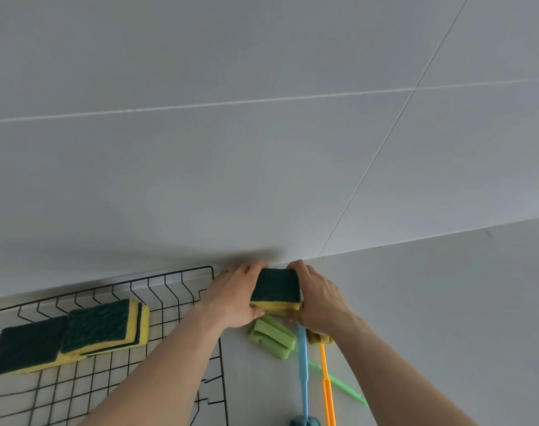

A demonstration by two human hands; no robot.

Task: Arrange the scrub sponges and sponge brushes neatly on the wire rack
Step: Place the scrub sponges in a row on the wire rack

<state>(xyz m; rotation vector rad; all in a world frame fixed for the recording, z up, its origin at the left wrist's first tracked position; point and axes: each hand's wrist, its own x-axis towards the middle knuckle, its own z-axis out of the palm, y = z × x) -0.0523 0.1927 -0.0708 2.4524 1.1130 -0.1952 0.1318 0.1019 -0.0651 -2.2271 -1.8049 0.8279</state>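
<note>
Both hands grip a small stack of green-and-yellow scrub sponges (275, 290) just right of the black wire rack (182, 273), near the wall. My left hand (234, 298) presses its left side and my right hand (319, 298) its right side. On the rack at the left lie more scrub sponges (103, 325), overlapping, and a flatter pile (28, 345) beside them. On the counter below my hands lie three sponge brushes: a green-headed one (272, 336), a blue-handled one (303, 361) and an orange-handled one (326, 385). The orange brush's head is partly hidden under my right wrist.
The grey tiled wall (262, 149) rises directly behind the rack and the hands. The pale counter (446, 318) stretches to the right. The rack's right rim (223, 379) runs under my left forearm.
</note>
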